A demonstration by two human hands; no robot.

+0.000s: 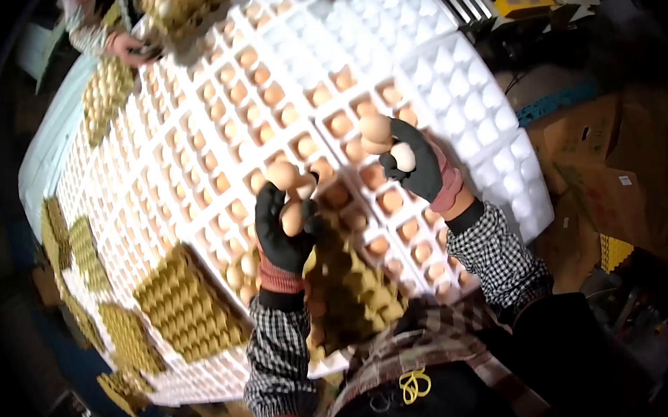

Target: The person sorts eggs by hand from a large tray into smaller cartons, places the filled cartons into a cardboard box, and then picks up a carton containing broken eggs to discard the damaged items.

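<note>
My left hand [280, 242], in a black glove with a pink cuff, is closed around several brown eggs [293, 219] above the white foam egg trays. On the right, my gloved right hand [423, 166] grips eggs too: a pale egg [403, 156] in the fingers and a browner egg [375, 128] at the fingertips. Beneath both hands, a foam tray [386, 224] has brown eggs in many of its cells. A cardboard egg flat [360, 289] lies partly in shadow close to my body, just right of my left forearm.
More cardboard flats [188, 302] lie to the left. White foam trays [457, 81] with bare cells line the right edge. At the upper left, another person's hand [129, 48] is near a flat of eggs [184, 4]. Cardboard boxes [601, 164] stand at the right.
</note>
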